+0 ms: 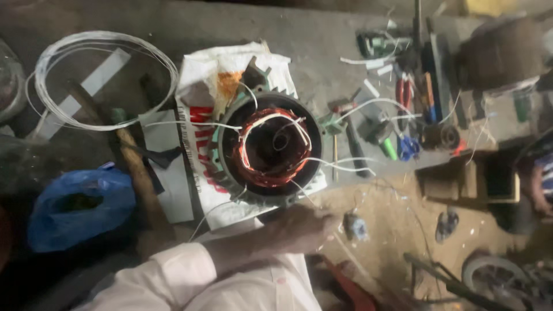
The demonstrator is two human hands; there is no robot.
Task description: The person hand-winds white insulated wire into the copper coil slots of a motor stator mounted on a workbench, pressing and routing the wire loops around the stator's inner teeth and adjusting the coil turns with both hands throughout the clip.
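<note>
While my hand (302, 227) closes loosely around a thin white wire (303, 194) just below the motor (268, 148), that motor sits beyond it on a white sack (199, 86), copper windings (253, 170) ringing its bore, with a blue bag (80, 207) to the left and scattered tools (403, 98) farther off.
</note>
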